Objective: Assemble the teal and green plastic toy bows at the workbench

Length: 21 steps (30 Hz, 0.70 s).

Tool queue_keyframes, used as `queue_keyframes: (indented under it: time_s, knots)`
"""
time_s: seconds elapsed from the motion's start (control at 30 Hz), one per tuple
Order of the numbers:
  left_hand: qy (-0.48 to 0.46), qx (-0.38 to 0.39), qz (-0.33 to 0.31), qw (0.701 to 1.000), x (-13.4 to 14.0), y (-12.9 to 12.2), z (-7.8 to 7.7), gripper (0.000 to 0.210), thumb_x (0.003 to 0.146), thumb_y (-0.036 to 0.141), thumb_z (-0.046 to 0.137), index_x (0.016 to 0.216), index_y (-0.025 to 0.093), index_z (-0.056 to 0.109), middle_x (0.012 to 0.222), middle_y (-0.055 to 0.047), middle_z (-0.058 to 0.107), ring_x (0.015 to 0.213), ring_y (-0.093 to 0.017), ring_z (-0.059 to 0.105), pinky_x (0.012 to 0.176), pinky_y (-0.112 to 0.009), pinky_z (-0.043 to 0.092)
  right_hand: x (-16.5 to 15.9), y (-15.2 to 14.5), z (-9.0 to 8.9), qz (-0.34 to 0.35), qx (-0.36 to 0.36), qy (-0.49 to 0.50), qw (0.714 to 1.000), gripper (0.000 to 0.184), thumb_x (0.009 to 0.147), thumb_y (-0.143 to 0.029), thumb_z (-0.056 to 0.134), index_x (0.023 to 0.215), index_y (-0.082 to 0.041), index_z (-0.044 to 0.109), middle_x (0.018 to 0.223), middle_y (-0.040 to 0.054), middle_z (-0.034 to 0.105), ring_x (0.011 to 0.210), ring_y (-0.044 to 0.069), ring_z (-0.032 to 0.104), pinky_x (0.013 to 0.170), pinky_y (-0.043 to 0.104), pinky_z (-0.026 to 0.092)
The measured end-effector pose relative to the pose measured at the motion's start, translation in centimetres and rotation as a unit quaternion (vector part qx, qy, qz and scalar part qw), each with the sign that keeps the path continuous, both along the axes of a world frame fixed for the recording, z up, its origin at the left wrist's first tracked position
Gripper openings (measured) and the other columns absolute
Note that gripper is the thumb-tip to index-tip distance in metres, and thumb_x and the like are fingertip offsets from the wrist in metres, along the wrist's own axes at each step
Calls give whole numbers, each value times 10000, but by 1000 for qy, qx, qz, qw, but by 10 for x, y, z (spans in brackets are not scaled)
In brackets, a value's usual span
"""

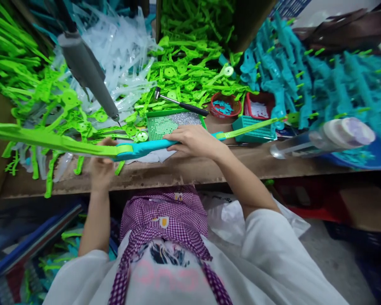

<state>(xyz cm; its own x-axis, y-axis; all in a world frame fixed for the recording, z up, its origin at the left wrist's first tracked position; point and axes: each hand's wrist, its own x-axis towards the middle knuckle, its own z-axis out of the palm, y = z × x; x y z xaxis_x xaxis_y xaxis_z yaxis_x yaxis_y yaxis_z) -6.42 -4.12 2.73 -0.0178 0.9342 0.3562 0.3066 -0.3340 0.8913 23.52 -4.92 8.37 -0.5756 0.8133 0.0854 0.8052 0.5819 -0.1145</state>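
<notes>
A long lime-green and turquoise plastic piece [142,149] stretches across in front of me, above the bench's front edge. My right hand [193,140] is closed over its turquoise middle section from above. Near the joint where the left green arm meets the turquoise, my left hand [103,167] is smeared by motion. Some of its fingers show above the piece and some below, and their grip is unclear. Just behind lies a green perforated basket [160,129] holding small metal screws. The electric screwdriver [87,70] hangs at the left, bit pointing down, apart from both hands.
A hammer [180,102] rests on piled green parts [190,63]. Clear plastic parts [114,46] lie behind the screwdriver; turquoise parts [282,63] fill the right. A red bowl [212,106], a turquoise basket [254,129] and a clear bottle [324,137] stand along the bench [165,173].
</notes>
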Motion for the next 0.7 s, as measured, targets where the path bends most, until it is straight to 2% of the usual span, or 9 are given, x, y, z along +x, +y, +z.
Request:
queue_keyframes:
  time_s: [0.1,0.13,0.3,0.4,0.47,0.6,0.7]
  knots:
    - [-44,22,69,996,14,-3,-13,690,725,835,508,859,176,664,789,-81,665,748,-216,650,705,-355,529,-1,-2,2,2,17,11,1000,318,945,-421,519,1153,-238,674,943,55,731,814,190,564,679,305,312]
    - [-44,23,67,997,14,-2,-16,677,734,818,522,867,171,670,765,-72,663,748,-214,653,714,-349,531,-1,-3,1,-2,27,14,1000,317,945,-420,519,1144,-230,678,934,61,731,818,195,561,688,307,320]
    - [29,-56,-87,994,-9,4,-13,599,647,692,734,940,174,665,810,-46,666,740,-191,645,690,-312,545,7,-6,-8,29,45,21,998,366,953,-455,495,1151,-209,681,936,73,737,825,196,566,721,307,343]
    - [70,-64,-126,987,-14,0,-13,627,532,587,858,965,184,648,906,-56,675,806,-209,654,702,-327,562,10,-3,-9,58,39,19,997,411,942,-503,492,1156,-209,684,922,74,739,806,193,573,722,307,344]
    - [71,-42,-111,990,-9,-4,-15,606,521,575,868,929,190,639,883,-54,673,803,-217,656,712,-356,569,12,-1,-8,57,39,24,997,428,938,-522,487,1159,-213,685,925,73,740,796,189,575,714,305,342]
    - [53,18,-33,998,4,-12,-22,547,599,649,790,877,203,635,805,-42,669,760,-218,652,710,-386,563,13,-1,-7,38,41,31,998,434,934,-547,477,1151,-236,690,924,63,743,790,188,573,699,308,334]
    - [61,36,-1,997,10,-14,-23,530,670,693,703,874,206,649,757,-32,656,749,-221,650,697,-374,544,13,-2,-7,37,37,24,998,436,931,-559,473,1141,-245,691,917,53,748,782,188,571,700,316,332]
